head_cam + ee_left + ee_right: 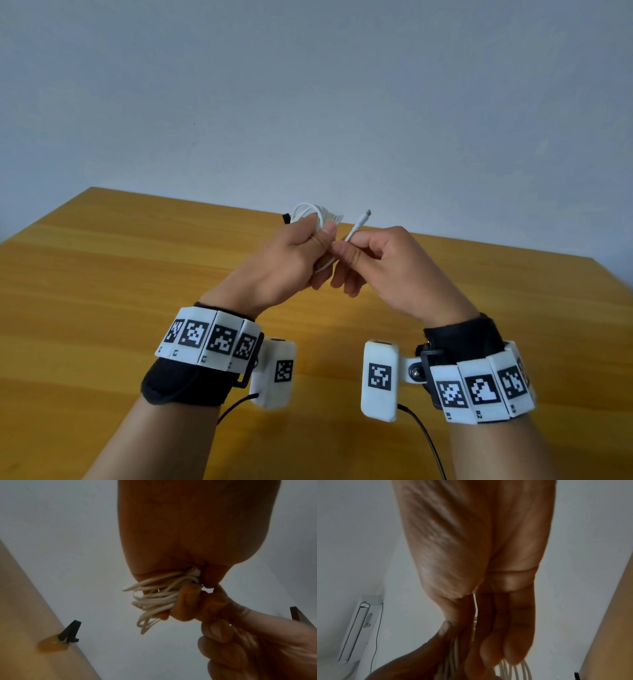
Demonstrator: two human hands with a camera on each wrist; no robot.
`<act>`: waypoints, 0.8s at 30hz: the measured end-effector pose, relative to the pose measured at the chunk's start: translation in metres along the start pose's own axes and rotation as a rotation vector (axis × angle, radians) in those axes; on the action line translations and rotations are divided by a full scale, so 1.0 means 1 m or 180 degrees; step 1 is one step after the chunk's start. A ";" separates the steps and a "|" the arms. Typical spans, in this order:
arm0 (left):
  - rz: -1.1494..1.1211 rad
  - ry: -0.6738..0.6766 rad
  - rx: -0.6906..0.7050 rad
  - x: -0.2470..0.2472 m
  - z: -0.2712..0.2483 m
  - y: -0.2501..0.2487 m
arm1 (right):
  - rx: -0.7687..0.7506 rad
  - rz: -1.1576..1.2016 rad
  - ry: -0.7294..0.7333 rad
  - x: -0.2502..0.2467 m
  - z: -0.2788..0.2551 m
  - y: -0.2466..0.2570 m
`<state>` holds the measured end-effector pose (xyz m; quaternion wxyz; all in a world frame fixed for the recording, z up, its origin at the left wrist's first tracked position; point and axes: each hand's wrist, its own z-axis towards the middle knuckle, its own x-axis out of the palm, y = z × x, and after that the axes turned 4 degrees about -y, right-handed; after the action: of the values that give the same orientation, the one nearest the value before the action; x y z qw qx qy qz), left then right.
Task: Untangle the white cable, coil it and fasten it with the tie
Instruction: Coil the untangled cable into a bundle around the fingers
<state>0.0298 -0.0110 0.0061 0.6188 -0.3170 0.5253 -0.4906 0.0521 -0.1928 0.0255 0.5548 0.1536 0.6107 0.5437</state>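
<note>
Held up over the wooden table, my left hand grips a bundle of white cable loops, which fan out past its fingers. The same white cable bundle shows in the left wrist view, clamped between thumb and fingers. My right hand pinches the cable's free end; its connector sticks up beyond the thumb. In the right wrist view a thin white strand runs along the palm and loops show below the fingers. A small black tie lies on the table behind the left hand, also seen as the black tie.
The table's far edge runs right behind the hands, with a plain grey wall beyond. Black wires trail from both wrist devices toward me. A white appliance stands against the wall in the right wrist view.
</note>
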 end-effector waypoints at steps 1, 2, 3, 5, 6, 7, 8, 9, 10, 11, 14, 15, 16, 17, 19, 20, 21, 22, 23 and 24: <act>-0.0147 0.0065 -0.0021 0.000 0.000 -0.001 | -0.0025 -0.0059 -0.0059 -0.001 -0.001 0.001; -0.0290 0.0119 -0.0035 0.000 0.000 -0.002 | -0.0072 -0.0092 -0.0106 -0.002 -0.002 0.003; -0.0404 0.0161 -0.0048 0.000 0.000 -0.004 | -0.0123 -0.0131 -0.0154 -0.002 -0.002 0.005; -0.0644 0.0236 -0.0056 0.000 0.000 -0.006 | -0.0205 -0.0235 -0.0238 -0.002 -0.004 0.007; -0.0770 0.0264 -0.0061 0.000 0.000 -0.005 | -0.0221 -0.0274 -0.0272 -0.002 -0.004 0.008; -0.0868 0.0282 -0.0079 0.000 0.000 -0.005 | -0.0218 -0.0319 -0.0299 -0.001 -0.005 0.010; -0.0921 0.0290 -0.0105 0.000 0.000 -0.005 | -0.0212 -0.0379 -0.0322 -0.001 -0.005 0.011; -0.0948 0.0301 -0.0125 0.001 0.000 -0.005 | -0.0209 -0.0460 -0.0341 -0.001 -0.006 0.013; -0.0963 0.0316 -0.0134 0.001 0.000 -0.004 | -0.0210 -0.0566 -0.0376 -0.001 -0.006 0.013; -0.0981 0.0331 -0.0131 0.001 -0.001 -0.004 | -0.0198 -0.0692 -0.0451 -0.002 -0.006 0.015; -0.0898 0.0395 -0.0010 -0.001 -0.002 -0.004 | -0.0009 -0.1192 -0.0938 -0.008 -0.009 0.015; -0.0820 0.0439 0.0028 -0.001 -0.001 -0.003 | 0.0041 -0.1336 -0.1116 -0.011 -0.009 0.013; -0.0742 0.0472 0.0035 -0.002 -0.001 -0.003 | 0.0020 -0.1404 -0.1279 -0.012 -0.008 0.011; -0.0688 0.0484 0.0011 -0.002 -0.001 -0.003 | -0.0042 -0.1371 -0.1362 -0.012 -0.008 0.010; -0.0624 0.0493 -0.0044 -0.002 -0.002 -0.002 | -0.0279 -0.1111 -0.1197 -0.011 -0.007 0.007; -0.0603 0.0503 -0.0058 -0.002 -0.002 -0.002 | -0.0412 -0.0968 -0.0962 -0.010 -0.006 0.005; -0.0605 0.0522 -0.0059 -0.002 -0.001 -0.001 | -0.0487 -0.0888 -0.0676 -0.009 -0.006 0.005; -0.0642 0.0546 -0.0058 -0.003 -0.001 -0.001 | -0.0488 -0.0838 -0.0389 -0.006 -0.006 0.006; -0.0716 0.0576 -0.0065 -0.004 -0.001 0.000 | -0.0427 -0.0813 -0.0190 -0.004 -0.005 0.006; -0.0813 0.0615 -0.0076 -0.005 -0.001 0.001 | -0.0373 -0.0756 -0.0109 -0.003 -0.004 0.006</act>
<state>0.0296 -0.0060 0.0068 0.4941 -0.3398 0.5437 -0.5872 0.0468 -0.1951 0.0315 0.6336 0.0568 0.5822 0.5063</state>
